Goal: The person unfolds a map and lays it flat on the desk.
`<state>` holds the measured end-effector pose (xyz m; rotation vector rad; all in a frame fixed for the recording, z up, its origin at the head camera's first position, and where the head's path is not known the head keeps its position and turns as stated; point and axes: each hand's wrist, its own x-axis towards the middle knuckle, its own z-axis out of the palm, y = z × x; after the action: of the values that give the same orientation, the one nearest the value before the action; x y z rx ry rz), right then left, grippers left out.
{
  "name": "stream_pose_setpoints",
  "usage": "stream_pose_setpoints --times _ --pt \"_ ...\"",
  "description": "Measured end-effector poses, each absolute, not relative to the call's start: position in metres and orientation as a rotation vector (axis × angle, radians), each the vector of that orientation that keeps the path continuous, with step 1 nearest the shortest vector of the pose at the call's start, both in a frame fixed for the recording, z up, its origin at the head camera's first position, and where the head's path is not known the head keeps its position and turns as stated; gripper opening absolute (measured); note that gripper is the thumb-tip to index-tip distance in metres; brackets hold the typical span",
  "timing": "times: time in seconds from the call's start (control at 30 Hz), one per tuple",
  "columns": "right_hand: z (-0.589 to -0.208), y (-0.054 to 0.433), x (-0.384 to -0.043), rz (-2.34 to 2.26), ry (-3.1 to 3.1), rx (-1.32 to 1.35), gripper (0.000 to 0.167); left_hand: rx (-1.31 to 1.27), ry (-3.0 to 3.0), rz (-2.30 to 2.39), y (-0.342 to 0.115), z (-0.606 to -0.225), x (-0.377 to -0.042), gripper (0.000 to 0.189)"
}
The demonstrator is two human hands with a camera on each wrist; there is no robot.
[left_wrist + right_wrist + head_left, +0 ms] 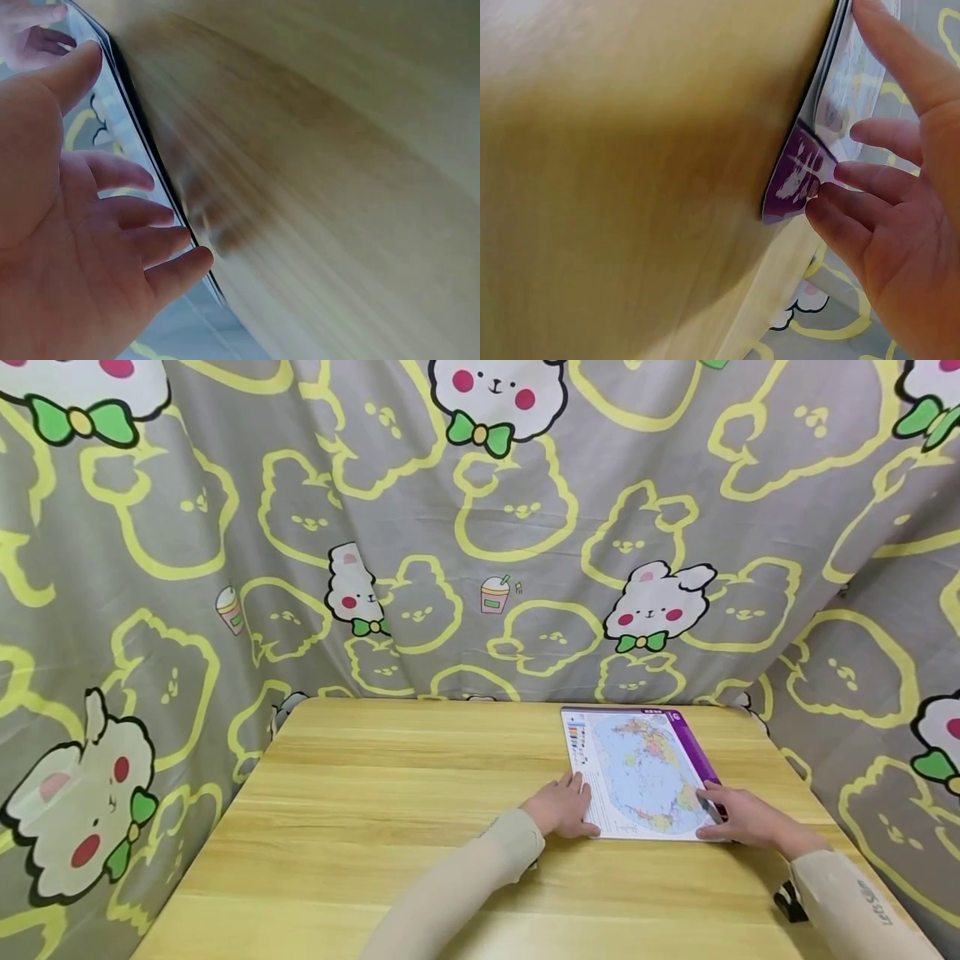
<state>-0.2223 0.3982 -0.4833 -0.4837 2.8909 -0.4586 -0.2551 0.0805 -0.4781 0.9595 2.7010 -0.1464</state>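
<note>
A flat, layered world map with a purple strip along its right side lies on the wooden table. Beside its near left corner is my left hand, fingers loosely extended against the left edge and thumb by the near edge. My right hand touches the near right corner, its fingers over the purple side. In the left wrist view, the left hand has spread fingers along the map's thin edge. From the right wrist, the fingers of the right hand rest by a purple corner flap.
The wooden table extends to the left of the map. A grey curtain printed with yellow outlines and white rabbits hangs behind and along both sides. A dark strap shows beneath the right sleeve.
</note>
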Motion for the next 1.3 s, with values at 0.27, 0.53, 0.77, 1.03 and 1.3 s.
stream_pose_setpoints --times 0.27,0.53,0.77,1.03,1.3 --pt "-0.488 0.405 -0.22 -0.43 2.908 -0.487 0.088 0.958 2.702 -0.18 0.086 -0.48 -0.255 0.084" --pt "-0.489 0.404 -0.217 -0.447 2.882 -0.424 0.091 0.943 2.708 -0.22 0.089 -0.48 -0.253 0.09" --pt "-0.486 0.398 -0.216 -0.41 2.873 -0.417 0.092 0.946 2.706 -0.261 0.086 -0.48 -0.252 0.091" --pt "-0.486 0.391 -0.214 -0.397 2.879 -0.459 0.09 0.973 2.697 -0.324 0.078 -0.479 -0.25 0.09" --pt "-0.485 0.381 -0.211 -0.375 2.882 -0.491 0.089 0.982 2.693 -0.317 0.068 -0.481 -0.249 0.091"
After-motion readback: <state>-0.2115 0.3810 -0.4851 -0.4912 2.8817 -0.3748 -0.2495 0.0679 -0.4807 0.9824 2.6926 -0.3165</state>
